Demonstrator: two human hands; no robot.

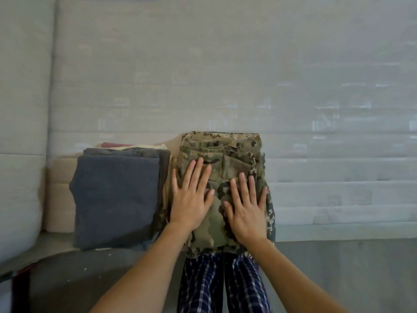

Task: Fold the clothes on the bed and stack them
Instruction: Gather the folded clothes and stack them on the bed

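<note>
A folded camouflage garment [228, 152] lies at the near edge of the bed. My left hand [191, 197] and my right hand [247, 211] both rest flat on top of it, fingers straight and spread, side by side. To its left sits a stack of folded clothes topped by a dark grey garment [117, 195]; beige, cream and dark red layers peek out at the stack's far edge [126, 146]. The stack touches the camouflage garment's left side.
The pale grey mattress [248, 75] stretches far and to the right of the clothes. A light cushion or pillow [20, 154] stands at the left. My legs in blue plaid trousers [225, 285] are against the bed's near edge, over a grey floor [349, 272].
</note>
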